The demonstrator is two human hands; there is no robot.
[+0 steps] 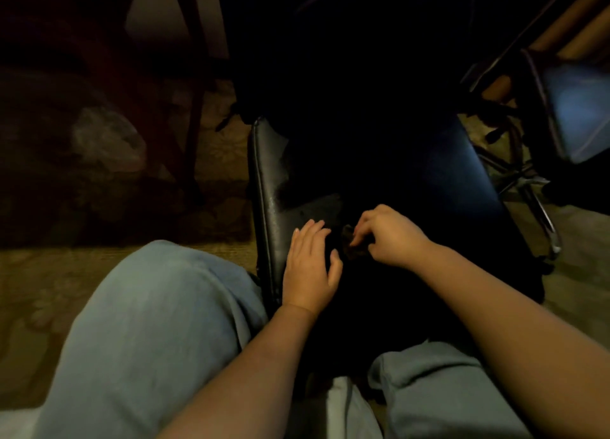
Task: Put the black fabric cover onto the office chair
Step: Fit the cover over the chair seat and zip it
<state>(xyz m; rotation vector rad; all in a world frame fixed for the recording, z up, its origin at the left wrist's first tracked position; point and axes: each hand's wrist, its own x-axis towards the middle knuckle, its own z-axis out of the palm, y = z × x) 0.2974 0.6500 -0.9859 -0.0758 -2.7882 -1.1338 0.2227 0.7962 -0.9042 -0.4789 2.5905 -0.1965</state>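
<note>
Just below the middle of the view, the left hand [310, 263] lies palm down with its fingers straight and slightly spread. It rests where the bare black leather of the chair [274, 191] meets the cover [363, 174]. At its 2 o'clock, close beside it, the right hand [391, 237] has its fingers curled and pinches a small bunched bit of the cover between thumb and fingertips.

The cover is dark fabric draped over the middle of the chair's padded panel, running from the hands up toward 12 o'clock and down toward 6 o'clock, to the person's lap. Its edges are lost in the dark. A strip of leather shows bare at the hands' 10 o'clock, along the panel's left rim. At 2 o'clock the panel has a bluish sheen, and I cannot tell whether that part is leather or fabric.

Chrome spokes [528, 187] stand out at 3 o'clock, beside the panel's right edge; whether they join this chair I cannot tell. Two knees [158, 323] in pale jeans fill the frame at 7 and 5 o'clock, one on each side of the forearms. A patterned carpet [214, 148] lies under everything. Dark wooden legs [194, 108] rise at 11 o'clock, and a pale crumpled shape [105, 138] near 9 o'clock is too blurred to name.
</note>
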